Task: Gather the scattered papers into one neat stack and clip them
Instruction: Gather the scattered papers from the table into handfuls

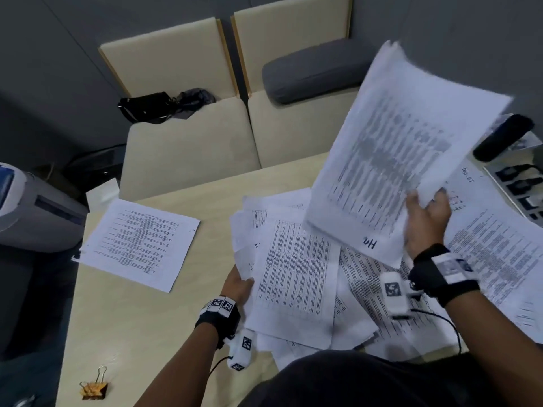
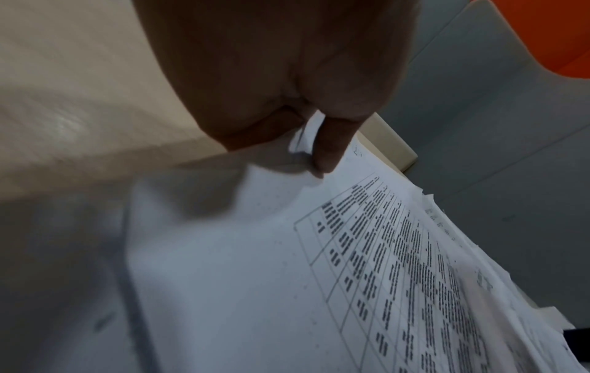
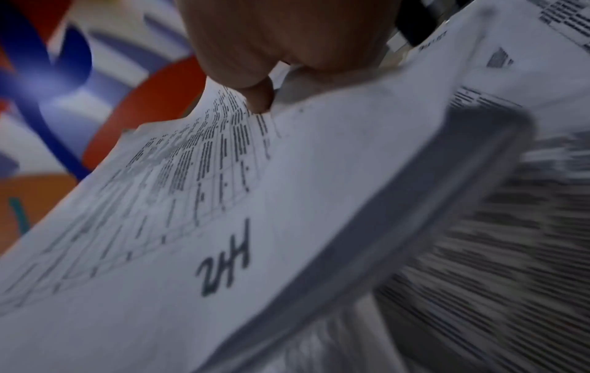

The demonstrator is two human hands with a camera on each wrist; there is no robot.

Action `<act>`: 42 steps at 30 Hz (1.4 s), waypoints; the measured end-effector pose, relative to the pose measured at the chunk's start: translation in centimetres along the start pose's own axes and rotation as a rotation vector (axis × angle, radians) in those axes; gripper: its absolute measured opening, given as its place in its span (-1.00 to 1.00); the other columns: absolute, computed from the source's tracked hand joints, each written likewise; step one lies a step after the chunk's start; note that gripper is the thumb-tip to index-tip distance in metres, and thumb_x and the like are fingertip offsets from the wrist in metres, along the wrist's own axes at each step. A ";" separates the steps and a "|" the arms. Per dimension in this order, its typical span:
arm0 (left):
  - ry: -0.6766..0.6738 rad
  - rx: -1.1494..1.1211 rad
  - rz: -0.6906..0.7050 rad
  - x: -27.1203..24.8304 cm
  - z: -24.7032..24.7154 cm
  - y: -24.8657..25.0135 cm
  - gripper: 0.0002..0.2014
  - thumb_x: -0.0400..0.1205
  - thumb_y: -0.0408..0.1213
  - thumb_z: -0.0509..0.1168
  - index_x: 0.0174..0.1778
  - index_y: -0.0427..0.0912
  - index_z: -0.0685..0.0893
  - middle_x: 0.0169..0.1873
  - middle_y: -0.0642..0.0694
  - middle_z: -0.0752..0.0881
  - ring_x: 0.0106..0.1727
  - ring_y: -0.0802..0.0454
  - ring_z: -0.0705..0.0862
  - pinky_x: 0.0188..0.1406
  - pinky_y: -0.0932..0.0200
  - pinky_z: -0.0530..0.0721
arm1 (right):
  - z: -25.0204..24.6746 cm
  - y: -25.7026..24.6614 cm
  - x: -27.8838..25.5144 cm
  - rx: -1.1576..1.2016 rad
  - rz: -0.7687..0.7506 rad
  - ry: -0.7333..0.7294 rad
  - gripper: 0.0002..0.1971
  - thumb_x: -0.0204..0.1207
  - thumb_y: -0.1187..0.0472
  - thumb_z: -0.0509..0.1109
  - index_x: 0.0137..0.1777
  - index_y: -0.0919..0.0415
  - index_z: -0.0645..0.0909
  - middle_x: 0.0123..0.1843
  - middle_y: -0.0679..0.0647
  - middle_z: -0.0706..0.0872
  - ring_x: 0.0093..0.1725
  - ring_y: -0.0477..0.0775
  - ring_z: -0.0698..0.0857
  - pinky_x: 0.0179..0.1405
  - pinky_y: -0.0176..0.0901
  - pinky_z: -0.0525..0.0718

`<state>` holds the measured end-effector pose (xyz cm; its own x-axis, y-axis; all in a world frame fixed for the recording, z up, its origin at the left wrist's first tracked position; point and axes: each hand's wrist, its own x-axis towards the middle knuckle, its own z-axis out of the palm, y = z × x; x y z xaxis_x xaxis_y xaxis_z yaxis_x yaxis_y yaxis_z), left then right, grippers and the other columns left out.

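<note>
Printed white papers lie in a loose pile (image 1: 296,271) on the pale wooden table (image 1: 123,318). My left hand (image 1: 239,284) pinches the left edge of the pile's top sheets (image 2: 255,252), thumb (image 2: 328,149) on top. My right hand (image 1: 426,218) holds a handwritten-marked sheet (image 1: 396,148) lifted and tilted above the pile; the right wrist view shows the thumb (image 3: 258,98) pressing that sheet (image 3: 223,202). One sheet (image 1: 141,242) lies apart at the table's left. More sheets (image 1: 499,254) spread to the right. A gold binder clip (image 1: 94,387) sits at the near left corner.
Two beige seats (image 1: 191,148) stand beyond the table, one with a black bag (image 1: 147,105), the other with a grey cushion (image 1: 311,70). A black cylinder (image 1: 502,136) and a power strip (image 1: 520,183) lie at far right. A grey machine (image 1: 32,207) stands left.
</note>
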<state>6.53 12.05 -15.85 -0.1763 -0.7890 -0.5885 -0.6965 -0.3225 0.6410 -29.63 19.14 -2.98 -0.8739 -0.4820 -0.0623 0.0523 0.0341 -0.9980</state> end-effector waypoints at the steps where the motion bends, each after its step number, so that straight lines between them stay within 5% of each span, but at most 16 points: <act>1: 0.006 -0.043 -0.026 -0.1 0.0 0.2 -0.49 0.57 -0.45 0.20 0.49 -0.15 0.45 0.22 -0.15 0.66 0.23 -0.18 0.62 0.12 0.04 0.59 | 0.2 0.7 -0.8 -0.090 0.044 -0.058 -0.63 0.59 0.01 0.41 0.33 0.05 0.48 0.49 0.17 0.55 0.44 0.10 0.55 0.53 0.08 0.42; 4: -0.008 -0.332 -0.126 -0.4 0.0 0.7 -0.59 0.67 -0.35 0.23 0.46 -0.27 0.49 0.23 -0.19 0.66 0.31 -0.19 0.61 0.18 0.07 0.55 | 0.9 3.5 -4.1 -0.437 0.145 -0.267 -0.49 0.67 0.09 0.30 0.58 0.13 0.32 0.56 0.18 0.47 0.46 0.16 0.53 0.49 0.14 0.46; 7: -0.052 -0.603 -0.215 0.3 0.0 0.3 -0.39 0.61 0.27 0.20 0.41 -0.11 0.59 0.25 -0.13 0.73 0.29 -0.13 0.68 0.35 -0.05 0.55 | 1.2 7.1 -6.6 -0.818 0.236 -0.586 -0.53 0.70 0.21 0.23 0.58 0.19 0.27 0.21 0.30 0.70 0.05 0.23 0.76 0.10 0.08 0.74; 9: -0.075 -0.612 -0.235 0.5 -0.1 0.3 -0.33 0.48 0.43 0.22 0.32 0.01 0.64 0.26 -0.09 0.72 0.28 -0.07 0.68 0.37 -0.12 0.56 | 1.6 8.9 -7.6 -1.001 0.318 -0.736 -0.53 0.70 0.21 0.22 0.57 0.23 0.25 0.23 0.28 0.69 0.02 0.23 0.76 0.00 0.01 0.75; 12: -0.005 -0.422 -0.149 0.2 0.4 1.0 -0.35 0.39 0.20 0.51 0.31 -0.06 0.61 0.23 0.01 0.68 0.27 -0.05 0.61 0.32 -0.07 0.50 | 2.6 10.6 -9.0 -1.146 0.253 -0.820 -0.62 0.68 0.14 0.21 0.44 0.26 0.37 0.19 0.15 0.67 -0.05 0.09 0.67 -0.17 -0.13 0.66; 17: 0.156 -0.100 0.029 -0.5 0.9 1.3 -0.36 0.31 -0.18 0.63 0.31 -0.15 0.62 0.17 -0.12 0.76 0.19 -0.17 0.72 0.19 -0.11 0.69 | 3.6 11.2 -10.0 -1.214 0.153 -0.967 -0.45 0.62 0.08 0.30 0.54 0.26 0.29 0.46 0.20 0.37 0.28 0.17 0.59 0.23 -0.07 0.62; 22: 0.162 -0.301 0.265 -4.2 -2.6 5.8 -0.61 0.41 -0.40 0.57 0.15 -0.17 0.69 -0.05 -0.07 0.82 -0.08 0.09 0.81 -0.09 0.11 0.79 | 3.4 6.9 -6.7 -0.796 0.356 -0.690 -0.06 0.38 -0.12 0.56 0.64 0.23 0.18 0.61 0.24 0.30 0.55 0.25 0.40 0.51 0.15 0.45; 24: 0.141 -0.412 0.361 -6.5 -4.5 8.3 -0.64 0.44 -0.49 0.53 0.13 -0.19 0.69 -0.09 -0.07 0.83 -0.11 0.14 0.82 -0.21 0.25 0.76 | 3.6 3.7 -5.8 -0.398 0.468 -0.739 -0.08 0.20 -0.12 0.64 0.50 0.23 0.35 0.42 0.16 0.54 0.36 0.09 0.60 0.49 0.20 0.47; 27: 0.103 -0.609 0.460 -8.4 -6.7 11.0 -0.64 0.44 -0.66 0.45 0.14 -0.37 0.68 -0.11 -0.13 0.84 -0.10 0.03 0.83 -0.22 0.22 0.76 | 5.0 -1.4 -5.4 -0.261 0.470 -0.833 -0.20 0.01 -0.16 0.70 0.06 0.19 0.32 -0.12 -0.08 0.43 -0.16 -0.22 0.48 0.04 -0.10 0.65; 29: 0.118 -0.655 0.496 -8.6 -7.6 12.1 -0.69 0.40 -0.51 0.54 0.05 -0.28 0.76 -0.13 -0.15 0.85 -0.11 -0.03 0.81 -0.18 0.15 0.78 | 6.4 -3.8 -5.2 -0.339 0.348 -0.799 -0.17 -0.05 -0.24 0.69 0.01 0.11 0.26 -0.18 -0.14 0.32 -0.22 -0.21 0.36 -0.23 -0.27 0.44; 31: 0.161 -0.634 0.511 -8.8 -8.3 12.5 -0.73 0.29 -0.26 0.66 -0.14 -0.22 0.83 -0.24 -0.14 0.85 -0.23 -0.03 0.78 -0.21 0.11 0.78 | 7.2 -5.1 -5.2 -0.295 0.271 -0.780 -0.08 -0.26 -0.38 0.69 -0.02 0.08 0.34 -0.16 -0.16 0.43 -0.20 -0.18 0.47 -0.13 -0.22 0.53; 33: 0.210 -0.653 0.515 -8.8 -8.8 12.7 -0.79 0.37 -0.44 0.58 -0.10 -0.29 0.80 -0.28 0.01 0.85 -0.24 0.12 0.78 -0.15 0.18 0.77 | 7.5 -6.2 -5.5 -0.262 0.271 -0.766 -0.17 -0.16 -0.29 0.73 -0.06 0.18 0.44 -0.20 -0.24 0.67 -0.20 -0.29 0.66 0.20 -0.07 0.61; 36: 0.276 -0.605 0.525 -8.8 -9.4 12.9 -0.68 0.42 -0.59 0.49 0.07 -0.30 0.71 -0.25 0.34 0.81 -0.16 0.42 0.74 -0.07 0.45 0.69 | 7.8 -7.5 -6.6 -0.221 0.200 -0.760 -0.58 0.30 0.23 0.67 -0.39 0.06 0.39 -0.66 -0.31 0.59 -0.60 -0.43 0.58 -0.10 -0.26 0.62; 38: 0.263 -0.593 0.563 -9.1 -9.5 12.9 -0.65 0.41 -0.60 0.50 0.05 -0.19 0.70 -0.19 0.29 0.83 -0.11 0.35 0.77 -0.07 0.37 0.72 | 7.9 -7.6 -7.4 -0.180 0.174 -0.795 -0.71 0.26 0.27 0.68 -0.14 0.24 0.62 -0.29 -0.21 0.81 -0.21 -0.32 0.78 0.14 -0.10 0.71; 39: 0.241 -0.605 0.571 -9.2 -9.3 13.0 -0.63 0.40 -0.59 0.51 0.05 -0.17 0.71 -0.18 0.24 0.84 -0.11 0.30 0.78 -0.11 0.36 0.73 | 8.1 -7.7 -7.9 -0.176 0.156 -0.805 -0.56 0.23 0.25 0.69 0.07 0.27 0.61 -0.02 -0.15 0.80 0.04 -0.18 0.77 0.34 -0.08 0.61; 42: 0.251 -0.648 0.577 -9.1 -9.3 12.8 -0.58 0.30 -0.41 0.59 0.09 -0.15 0.75 -0.10 0.05 0.86 -0.05 0.12 0.81 -0.09 0.24 0.74 | 8.4 -6.7 -8.4 -0.177 0.206 -0.779 -0.25 0.27 0.22 0.68 0.38 0.16 0.32 0.13 -0.19 0.40 0.24 -0.16 0.41 0.24 -0.27 0.33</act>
<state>5.72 10.23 2.26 -0.1673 -0.9858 -0.0139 -0.0049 -0.0132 0.9999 -18.56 15.57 4.22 -0.2663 -0.9177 -0.2948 0.0411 0.2947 -0.9547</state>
